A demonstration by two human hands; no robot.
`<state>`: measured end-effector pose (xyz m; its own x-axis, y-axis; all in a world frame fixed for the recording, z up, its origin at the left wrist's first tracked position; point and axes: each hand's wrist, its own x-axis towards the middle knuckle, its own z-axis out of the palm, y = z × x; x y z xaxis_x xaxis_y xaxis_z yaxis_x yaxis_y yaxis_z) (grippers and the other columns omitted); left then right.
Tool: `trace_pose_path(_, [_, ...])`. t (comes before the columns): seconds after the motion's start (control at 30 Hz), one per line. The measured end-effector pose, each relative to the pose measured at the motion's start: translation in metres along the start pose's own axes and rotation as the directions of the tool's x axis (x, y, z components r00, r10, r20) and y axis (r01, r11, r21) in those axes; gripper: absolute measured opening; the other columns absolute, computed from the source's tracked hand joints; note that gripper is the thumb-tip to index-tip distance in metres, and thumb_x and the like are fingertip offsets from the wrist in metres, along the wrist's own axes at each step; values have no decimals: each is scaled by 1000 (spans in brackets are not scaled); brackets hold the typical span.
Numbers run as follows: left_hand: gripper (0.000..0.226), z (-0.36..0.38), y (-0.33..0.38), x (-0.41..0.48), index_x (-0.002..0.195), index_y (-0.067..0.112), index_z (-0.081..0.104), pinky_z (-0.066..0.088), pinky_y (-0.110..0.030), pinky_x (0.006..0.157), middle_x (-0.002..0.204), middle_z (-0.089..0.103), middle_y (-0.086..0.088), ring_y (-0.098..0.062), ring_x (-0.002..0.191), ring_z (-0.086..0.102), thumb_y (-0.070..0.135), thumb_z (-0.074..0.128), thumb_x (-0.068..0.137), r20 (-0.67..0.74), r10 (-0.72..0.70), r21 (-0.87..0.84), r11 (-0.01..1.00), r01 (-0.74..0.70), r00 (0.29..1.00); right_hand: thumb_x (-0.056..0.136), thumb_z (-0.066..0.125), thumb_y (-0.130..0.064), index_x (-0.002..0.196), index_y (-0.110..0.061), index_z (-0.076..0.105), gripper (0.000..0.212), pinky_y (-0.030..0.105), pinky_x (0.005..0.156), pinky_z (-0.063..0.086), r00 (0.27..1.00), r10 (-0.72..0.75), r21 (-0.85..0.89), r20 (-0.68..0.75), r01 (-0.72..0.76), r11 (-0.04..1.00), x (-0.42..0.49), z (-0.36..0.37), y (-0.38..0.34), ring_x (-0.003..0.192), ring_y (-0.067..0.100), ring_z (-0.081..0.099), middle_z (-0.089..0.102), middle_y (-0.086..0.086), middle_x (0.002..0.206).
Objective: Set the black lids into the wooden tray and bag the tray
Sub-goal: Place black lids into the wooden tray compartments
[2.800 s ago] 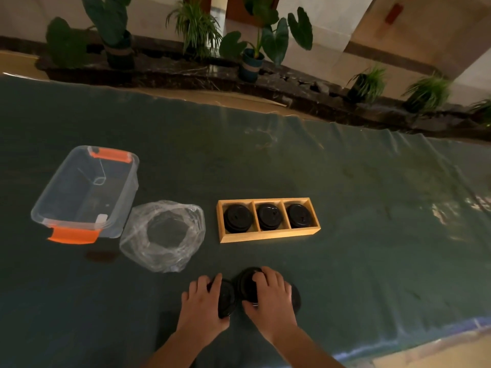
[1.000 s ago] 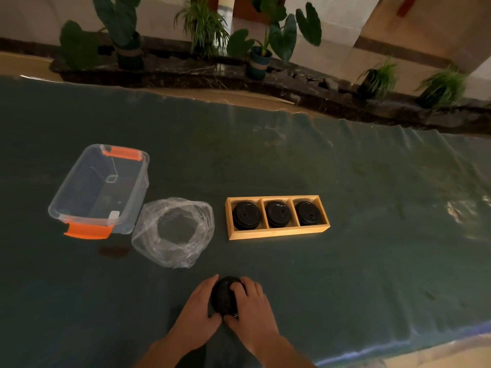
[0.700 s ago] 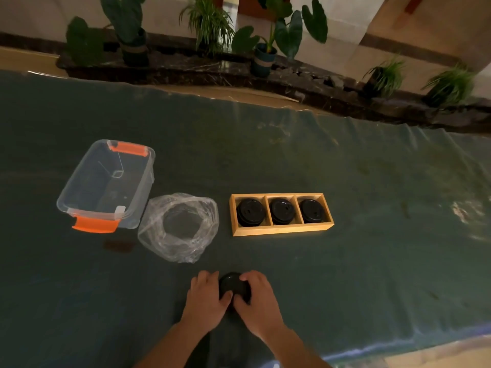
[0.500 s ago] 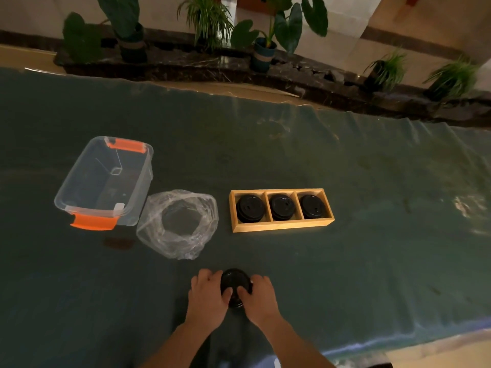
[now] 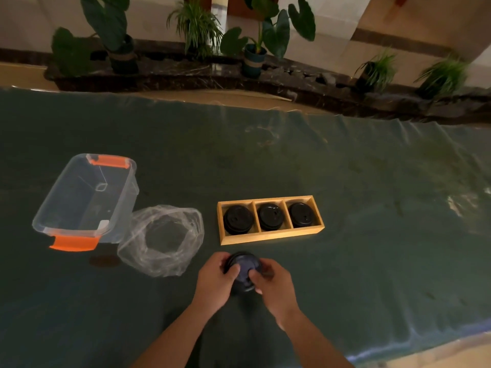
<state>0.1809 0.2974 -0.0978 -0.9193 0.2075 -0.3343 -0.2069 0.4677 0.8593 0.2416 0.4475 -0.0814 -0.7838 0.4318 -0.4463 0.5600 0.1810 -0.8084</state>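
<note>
A stack of black lids [image 5: 243,269] is held between both my hands just above the green cloth, a little in front of the wooden tray [image 5: 271,237]. My left hand [image 5: 215,281] grips its left side and my right hand [image 5: 273,284] its right side, thumbs on top. The tray has three compartments, each holding black lids: left [image 5: 237,219], middle [image 5: 271,216], right [image 5: 303,214]. A crumpled clear plastic bag [image 5: 162,239] lies open to the left of the tray.
A clear plastic bin with orange latches [image 5: 85,199] stands left of the bag. The green cloth [image 5: 372,208] covers the whole table. Potted plants [image 5: 255,49] line a dark ledge beyond the far edge. The table's near edge runs along the bottom right.
My hands gathered the loose lids on the cloth into one stack, then lifted it and moved it forward toward the tray. The tray, bag and bin stayed put.
</note>
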Motion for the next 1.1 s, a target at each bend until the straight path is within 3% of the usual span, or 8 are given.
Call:
trace_pose_path(0.2, [18,31,82,71,97,9,74,53,-43,78,94,76,-7,-26,88,68,20,59,99,9,135,42,990,-136,991,93,76,-16,108,-16,73,14,42,86,63,992,-36,0,-118,37,999,77,-64,-48,93,20,75,78,0,98])
trace_pose_path(0.27, [21,46,103,98,104,8,76,55,-43,87,102,78,-7,-26,96,69,23,61,99,-28,118,50,992,-117,993,96,71,-20,106,-14,75,12,35,79,58,988,-70,-87,-140,59,994,107,-79,-59,91,22,71,78,1,95])
trace_pose_path(0.33, [22,61,113,124,99,8,76,55,-40,82,95,77,-8,-28,93,70,24,61,100,-40,105,80,992,-102,994,99,64,-18,101,-15,75,12,30,71,50,991,-57,-123,-122,41,992,133,-87,-65,86,23,68,76,0,90])
trace_pose_path(0.4, [21,73,114,145,96,11,76,53,-36,77,92,76,-7,-30,92,71,23,60,101,-48,104,163,982,-95,993,99,58,-15,99,-13,75,17,33,74,52,995,-23,-173,-95,6,985,157,-88,-67,88,26,67,75,3,91])
trace_pose_path(0.53, [27,81,99,164,120,13,73,54,-45,102,115,78,-6,-27,108,70,26,58,102,-78,64,285,958,-39,995,100,59,-17,108,-7,71,18,43,90,56,999,-38,-399,-23,26,917,181,-80,-59,98,32,69,76,11,103])
trace_pose_path(0.67, [25,85,85,165,114,19,73,55,-48,98,106,78,-3,-26,103,67,30,54,103,-26,65,410,911,-49,998,100,61,-15,113,-8,63,15,46,93,56,990,-139,-483,-20,112,868,188,-77,-51,103,33,67,74,12,107])
trace_pose_path(0.77, [28,85,82,162,124,21,69,56,-44,100,108,77,1,-23,105,67,31,56,102,-27,125,472,876,-97,992,100,60,-17,110,-9,65,13,44,93,55,977,-209,-600,32,186,778,190,-78,-50,101,32,66,74,11,106])
trace_pose_path(1.1, [27,82,80,160,121,27,64,54,-40,97,105,73,6,-18,104,58,38,53,99,7,161,597,791,-133,987,102,59,-20,120,-12,66,21,38,101,54,962,-261,-641,84,252,725,196,-82,-51,107,23,64,71,5,116])
